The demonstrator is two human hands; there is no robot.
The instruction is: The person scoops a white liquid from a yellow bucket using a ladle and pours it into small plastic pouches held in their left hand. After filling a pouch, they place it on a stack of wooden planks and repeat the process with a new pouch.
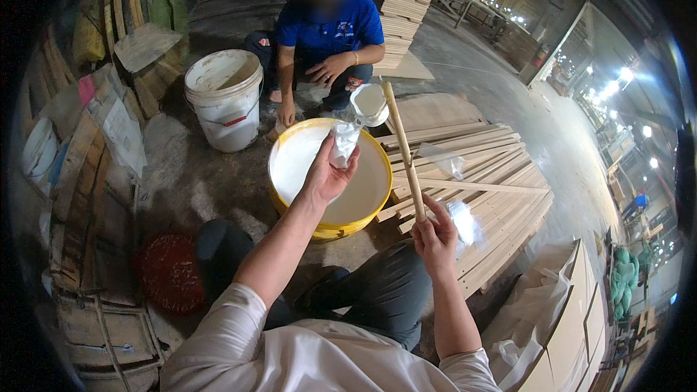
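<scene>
My left hand [330, 170] is closed around a small clear plastic bag [345, 145] with something white in it, above a yellow-rimmed bucket [385, 203]. White liquid [356, 199] lies inside that bucket. In my right hand [435, 237] is the lower end of a wooden-handled ladle [406, 152]. A white cup [370, 104] sits at the far end of its stick, beyond the bucket's right rim. Whether anything is in the cup I cannot tell.
Across the bucket squats a person in a blue shirt [330, 29], one hand [287, 113] near its rim. A white bucket [225, 101] stands left of them. Wooden slats [494, 189] with clear plastic bags lie right. A red round lid [170, 272] is by my left knee.
</scene>
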